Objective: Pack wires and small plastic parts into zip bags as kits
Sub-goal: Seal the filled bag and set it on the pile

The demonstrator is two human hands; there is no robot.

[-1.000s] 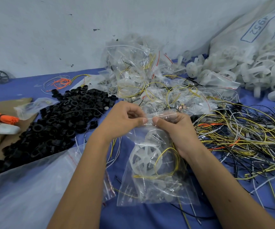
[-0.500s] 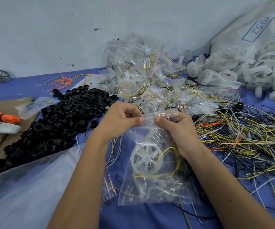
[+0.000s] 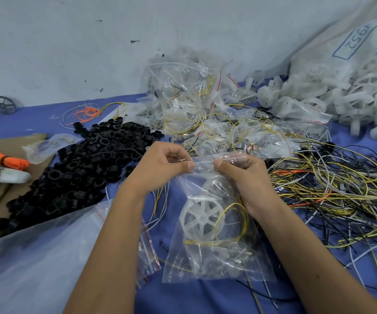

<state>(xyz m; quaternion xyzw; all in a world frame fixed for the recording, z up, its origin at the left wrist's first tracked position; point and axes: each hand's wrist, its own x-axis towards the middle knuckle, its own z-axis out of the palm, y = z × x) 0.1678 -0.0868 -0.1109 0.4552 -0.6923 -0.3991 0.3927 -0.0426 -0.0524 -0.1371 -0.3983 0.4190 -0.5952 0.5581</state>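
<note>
A clear zip bag (image 3: 217,257) hangs over the blue table between my hands. Inside it lie a white spoked plastic wheel (image 3: 200,219), a coiled yellow wire (image 3: 232,223) and small clear parts at the bottom. My left hand (image 3: 160,168) pinches the bag's top strip at its left end between thumb and fingers. My right hand (image 3: 241,175) pinches the same strip a little to the right, thumb in front. The two thumbs are a short gap apart along the seal.
A heap of black plastic rings (image 3: 81,162) lies left, a tangle of yellow, black and white wires (image 3: 332,193) right. Filled zip bags (image 3: 194,109) pile up behind, white wheels (image 3: 352,103) at far right. Empty bags (image 3: 47,257) and an orange wire bundle (image 3: 4,159) sit left.
My hands have drawn slightly apart along the bag's top strip; the bag and its contents hang as before.
</note>
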